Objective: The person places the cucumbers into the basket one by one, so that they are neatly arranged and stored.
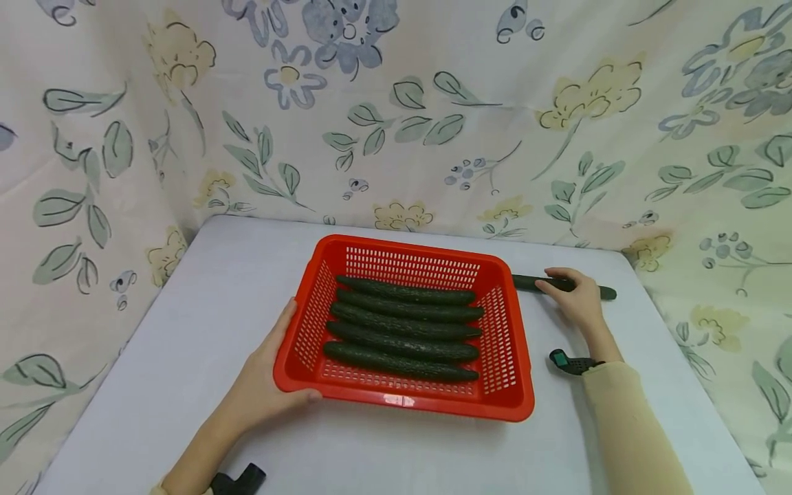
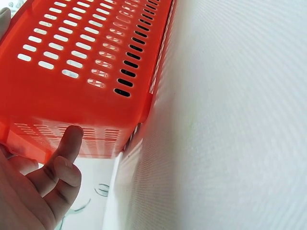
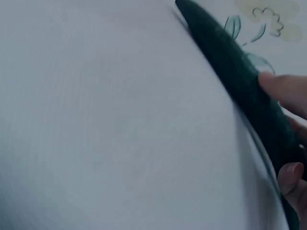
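Observation:
A red plastic basket (image 1: 402, 402) with slotted walls stands on the table and holds several dark green cucumbers (image 1: 402, 344) lying side by side. My left hand (image 1: 266, 381) grips the basket's near left corner, thumb along the front rim and fingers against the left side. In the left wrist view, the fingertips (image 2: 72, 136) touch the slotted wall. Right of the basket, my right hand (image 1: 575, 295) grips a single cucumber (image 1: 608, 293) from above, and its left end is at the basket's right edge. The right wrist view shows thumb and fingers on either side of this cucumber (image 3: 230, 62).
The table (image 1: 155, 344) has a white cover. Behind it and along both sides hangs a floral cloth (image 1: 383, 179). Dark wrist-worn devices sit on the left wrist (image 1: 238, 481) and the right wrist (image 1: 575, 363).

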{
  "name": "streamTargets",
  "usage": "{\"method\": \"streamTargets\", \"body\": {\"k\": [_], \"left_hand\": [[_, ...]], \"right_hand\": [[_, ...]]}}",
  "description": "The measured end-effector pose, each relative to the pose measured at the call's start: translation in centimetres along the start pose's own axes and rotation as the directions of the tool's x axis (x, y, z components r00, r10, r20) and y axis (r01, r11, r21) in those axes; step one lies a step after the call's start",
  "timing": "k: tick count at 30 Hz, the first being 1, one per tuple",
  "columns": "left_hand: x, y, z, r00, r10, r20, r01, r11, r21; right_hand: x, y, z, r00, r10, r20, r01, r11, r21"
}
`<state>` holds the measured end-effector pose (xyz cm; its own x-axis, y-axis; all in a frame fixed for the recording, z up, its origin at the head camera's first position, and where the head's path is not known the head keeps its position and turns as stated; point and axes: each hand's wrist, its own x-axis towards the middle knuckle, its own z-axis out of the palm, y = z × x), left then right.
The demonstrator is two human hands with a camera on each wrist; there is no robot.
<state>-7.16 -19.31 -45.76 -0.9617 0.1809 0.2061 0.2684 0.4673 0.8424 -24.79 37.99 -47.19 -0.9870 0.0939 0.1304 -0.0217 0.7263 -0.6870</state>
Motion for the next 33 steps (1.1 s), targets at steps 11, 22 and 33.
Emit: {"method": "streamTargets", "body": {"k": [11,22,33], "left_hand": [[0.0,0.1,0.2,1.000,0.007,0.007,-0.007,0.999,-0.036],[0.0,0.3,0.2,1.000,0.001,0.009,0.000,0.999,-0.040],[0.0,-0.1,0.1,1.000,0.007,0.000,-0.007,1.000,-0.029]], "right_hand": [[-0.2,1.8,-0.6,1.000,-0.013,0.010,0.014,0.996,-0.089],[0.0,2.0,-1.1,0.997,0.042,0.070,-0.036,0.995,-0.090],[-0.1,1.8,-0.8,0.999,0.032,0.043,-0.029,0.997,-0.074]]}}
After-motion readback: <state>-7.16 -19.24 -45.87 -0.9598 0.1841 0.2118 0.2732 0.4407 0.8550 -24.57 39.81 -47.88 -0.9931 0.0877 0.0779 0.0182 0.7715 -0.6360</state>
